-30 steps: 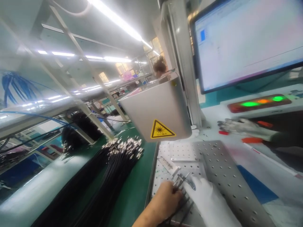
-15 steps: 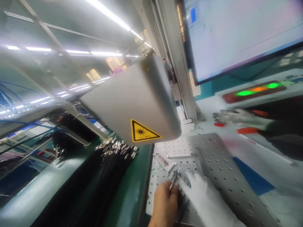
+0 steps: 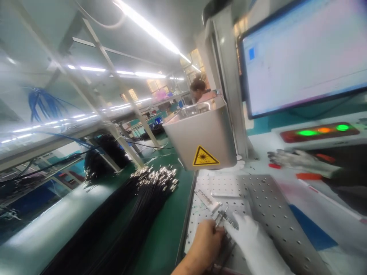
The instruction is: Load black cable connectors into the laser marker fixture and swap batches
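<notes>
My bare left hand (image 3: 207, 240) is closed in a pinch on thin black cables with metal tips (image 3: 222, 217), holding them on the perforated metal plate (image 3: 266, 206). My right hand (image 3: 252, 240), in a white glove, lies flat beside it with the fingers stretched onto the same cable ends. A small metal fixture strip (image 3: 207, 200) sits on the plate just beyond both hands. The grey laser head (image 3: 202, 133) with a yellow warning sticker hangs above the plate.
A big bundle of black cables with silver connectors (image 3: 151, 187) lies on the green bench (image 3: 169, 229) to the left. A monitor (image 3: 304, 53) and a lit button panel (image 3: 321, 131) stand at the right, with another person's gloved hand (image 3: 298, 158) below. A person sits far behind.
The view has swung back up and right, so the laser head looks smaller and farther. My hands stay together on the cable ends at the plate's near edge.
</notes>
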Available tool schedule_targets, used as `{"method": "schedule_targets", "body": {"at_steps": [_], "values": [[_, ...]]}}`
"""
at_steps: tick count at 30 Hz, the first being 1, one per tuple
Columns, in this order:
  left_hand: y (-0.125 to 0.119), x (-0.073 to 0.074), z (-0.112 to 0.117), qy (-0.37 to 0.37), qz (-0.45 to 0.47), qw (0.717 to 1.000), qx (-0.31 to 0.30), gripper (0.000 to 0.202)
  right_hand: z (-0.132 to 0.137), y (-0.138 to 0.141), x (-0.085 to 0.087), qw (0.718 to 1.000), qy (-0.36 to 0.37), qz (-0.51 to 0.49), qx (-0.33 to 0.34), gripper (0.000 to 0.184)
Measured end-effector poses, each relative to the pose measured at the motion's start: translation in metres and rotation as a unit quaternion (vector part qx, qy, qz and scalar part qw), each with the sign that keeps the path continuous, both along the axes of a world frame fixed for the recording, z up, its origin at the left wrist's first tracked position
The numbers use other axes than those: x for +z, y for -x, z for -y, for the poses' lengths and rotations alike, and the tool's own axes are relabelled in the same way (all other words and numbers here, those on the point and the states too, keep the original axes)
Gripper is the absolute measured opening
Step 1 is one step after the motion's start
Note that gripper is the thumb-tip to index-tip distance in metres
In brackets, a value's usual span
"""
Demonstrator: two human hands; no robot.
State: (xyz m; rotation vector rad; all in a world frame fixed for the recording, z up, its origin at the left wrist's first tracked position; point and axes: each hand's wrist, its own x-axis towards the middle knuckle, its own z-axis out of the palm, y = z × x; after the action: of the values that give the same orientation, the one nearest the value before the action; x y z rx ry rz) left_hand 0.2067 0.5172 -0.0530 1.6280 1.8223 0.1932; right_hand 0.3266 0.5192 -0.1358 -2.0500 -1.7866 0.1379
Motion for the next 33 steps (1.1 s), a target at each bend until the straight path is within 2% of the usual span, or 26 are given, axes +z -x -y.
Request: {"method": "schedule_targets", "body": {"at_steps": [6, 10, 13, 19, 26, 30, 33], "values": [[0.028, 0.0, -0.006, -0.093, 0.044, 0.995, 0.013, 0.023, -0.002, 0.001, -0.005, 1.0, 0.005, -0.011, -0.004, 0.031], [0.038, -0.007, -0.009, -0.092, 0.111, 0.989, 0.037, 0.027, 0.0, -0.004, -0.006, 0.999, -0.037, 0.005, 0.009, 0.033], [0.036, -0.006, -0.009, -0.1, 0.126, 0.986, 0.033, 0.03, 0.0, -0.007, -0.007, 0.998, -0.051, 0.019, 0.011, 0.033], [0.033, 0.006, -0.002, -0.103, 0.04, 0.994, 0.015, 0.027, -0.001, -0.005, -0.009, 1.0, -0.018, 0.01, -0.005, 0.032], [0.029, 0.007, 0.002, -0.086, -0.052, 0.995, 0.022, 0.028, 0.001, -0.004, -0.011, 0.997, -0.034, 0.076, 0.0, 0.03], [0.024, 0.01, -0.001, -0.074, -0.078, 0.994, 0.013, 0.031, 0.005, -0.007, -0.008, 0.991, -0.054, 0.12, 0.039, 0.03], [0.024, 0.009, -0.003, -0.058, -0.061, 0.996, 0.014, 0.028, 0.006, -0.015, -0.005, 0.974, -0.07, 0.176, 0.123, 0.041]]}}
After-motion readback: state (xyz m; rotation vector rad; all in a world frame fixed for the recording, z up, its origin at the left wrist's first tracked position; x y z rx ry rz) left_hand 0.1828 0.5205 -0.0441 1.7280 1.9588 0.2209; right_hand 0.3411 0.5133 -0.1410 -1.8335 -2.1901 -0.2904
